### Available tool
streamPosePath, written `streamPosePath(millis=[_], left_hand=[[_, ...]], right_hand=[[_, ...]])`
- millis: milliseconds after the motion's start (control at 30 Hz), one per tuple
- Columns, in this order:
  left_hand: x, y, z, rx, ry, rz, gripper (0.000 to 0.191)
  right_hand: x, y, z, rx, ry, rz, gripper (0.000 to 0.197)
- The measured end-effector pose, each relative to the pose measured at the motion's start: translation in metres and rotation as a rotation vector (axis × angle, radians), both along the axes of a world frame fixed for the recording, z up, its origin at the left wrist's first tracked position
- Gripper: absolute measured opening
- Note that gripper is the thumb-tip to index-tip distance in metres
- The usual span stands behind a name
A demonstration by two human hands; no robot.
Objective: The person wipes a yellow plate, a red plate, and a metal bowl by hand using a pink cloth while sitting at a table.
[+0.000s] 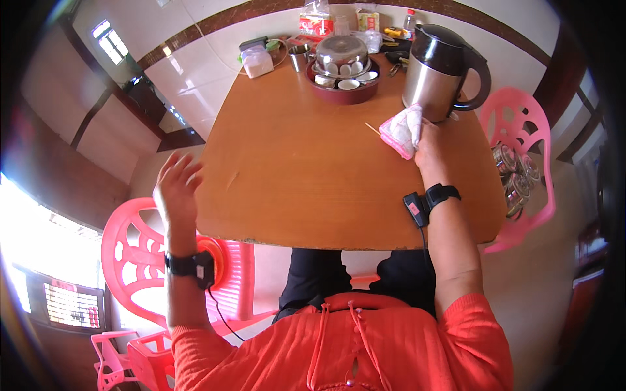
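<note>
My right hand (428,139) grips a folded white cloth with a pink edge (402,131) over the right part of the wooden table (303,185). Just beyond it stands a steel electric kettle (430,80) with a black lid and handle. A thin wooden stick (372,128) lies by the cloth's left side. Off the table's left edge, my left hand (178,188) is raised with its fingers apart and nothing in it. Whether the cloth touches the tabletop or the kettle, I cannot tell.
At the table's back sits a dark red basin (342,95) holding white cups and a steel lid. A steel mug (300,57) and a tissue pack (257,61) are left of it. Pink plastic chairs flank the table, left (134,259) and right (525,117).
</note>
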State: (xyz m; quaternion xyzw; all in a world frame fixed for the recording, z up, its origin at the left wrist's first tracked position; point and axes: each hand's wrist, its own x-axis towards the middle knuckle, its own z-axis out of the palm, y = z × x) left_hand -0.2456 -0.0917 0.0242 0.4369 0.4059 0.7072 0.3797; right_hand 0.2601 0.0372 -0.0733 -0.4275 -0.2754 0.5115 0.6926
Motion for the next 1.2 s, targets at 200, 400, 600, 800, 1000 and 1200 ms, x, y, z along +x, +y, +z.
streamPosePath(millis=[200, 400, 600, 800, 1000, 1200], left_hand=[[0.181, 0.106, 0.065, -0.207, 0.415, -0.25, 0.058], [0.259, 0.241, 0.034, -0.123, 0.782, -0.141, 0.086], [0.303, 0.272, 0.01, -0.122, 1.064, 0.188, 0.115], [0.318, 0.286, 0.01, -0.302, 1.105, 0.226, 0.127], [0.324, 0.295, 0.007, -0.351, 1.185, 0.235, 0.138], [0.327, 0.298, 0.006, -0.325, 1.173, 0.258, 0.132]], right_hand=[[-0.007, -0.011, 0.016, -0.075, -0.016, -0.06, 0.024], [-0.011, -0.008, 0.015, -0.075, -0.134, -0.032, 0.026], [-0.012, -0.007, 0.008, -0.022, -0.069, -0.06, 0.02], [-0.016, -0.01, 0.015, -0.073, -0.031, -0.042, 0.02], [-0.019, -0.011, 0.017, -0.083, -0.06, -0.069, 0.019], [-0.016, -0.008, 0.013, -0.097, -0.088, -0.079, 0.017]])
